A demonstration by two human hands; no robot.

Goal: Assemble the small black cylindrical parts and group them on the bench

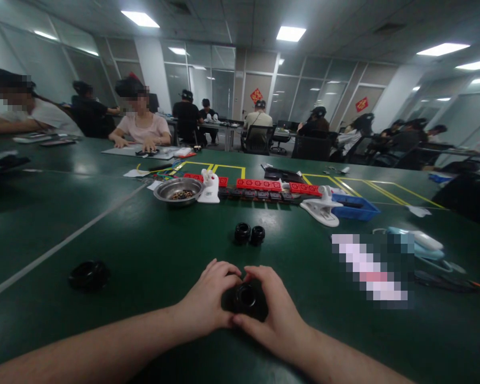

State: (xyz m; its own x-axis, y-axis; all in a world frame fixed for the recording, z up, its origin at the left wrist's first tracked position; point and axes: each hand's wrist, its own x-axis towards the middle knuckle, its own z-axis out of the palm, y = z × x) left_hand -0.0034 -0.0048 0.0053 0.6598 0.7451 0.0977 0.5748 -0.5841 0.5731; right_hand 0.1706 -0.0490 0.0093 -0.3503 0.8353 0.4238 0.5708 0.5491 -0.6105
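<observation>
A round black ring-shaped part point(246, 296) with a central hole rests on the green table between my two hands. My left hand point(210, 296) curves around its left side, thumb and fingers apart. From the other side my right hand point(280, 309) arches in a C shape around the same part. The thumbs nearly meet in front of it, the fingertips behind it. Whether any fingertip touches the part I cannot make out. Just beyond stand two similar black ring parts, a larger one point(242, 233) and a smaller one point(257, 235). Another black ring part point(89, 276) lies farther left.
Across the table point(144, 250) stand a metal bowl point(178, 192) of small pieces, a white clamp point(210, 186), another white clamp point(322, 208), red trays point(259, 184) and a blue bin point(354, 207). A light-blue device point(418, 242) lies right. Several people sit beyond.
</observation>
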